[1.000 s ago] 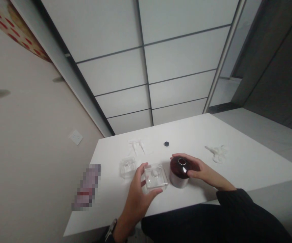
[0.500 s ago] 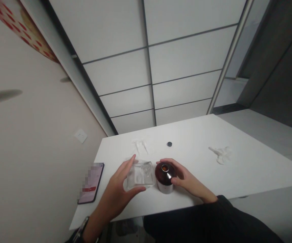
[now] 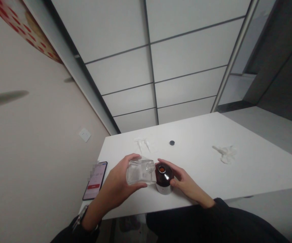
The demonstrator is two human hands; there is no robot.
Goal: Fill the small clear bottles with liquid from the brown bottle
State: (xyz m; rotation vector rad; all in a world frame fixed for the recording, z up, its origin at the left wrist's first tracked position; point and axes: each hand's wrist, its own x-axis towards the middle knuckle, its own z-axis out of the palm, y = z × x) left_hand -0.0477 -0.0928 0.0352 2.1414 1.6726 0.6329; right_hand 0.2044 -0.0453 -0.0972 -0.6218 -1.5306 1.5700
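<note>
Low centre of the head frame, left hand (image 3: 118,179) grips a clear bottle (image 3: 137,172), thumb along its near side, fingers round the far side; bottle tipped over, neck pointing right. Just right of it, a dark brown bottle (image 3: 164,180) stands upright on the white surface (image 3: 194,135), mouth uncovered, right hand (image 3: 185,184) curled round its right side. Whether the two bottles touch: cannot tell. Above them, near mid-frame, small dark cap (image 3: 172,143); left of that, two slim white pieces (image 3: 144,146), detail too faint. Right of centre, whitish crumpled item (image 3: 227,155). Lower left, phone (image 3: 95,181), screen lit, beside left forearm.
</note>
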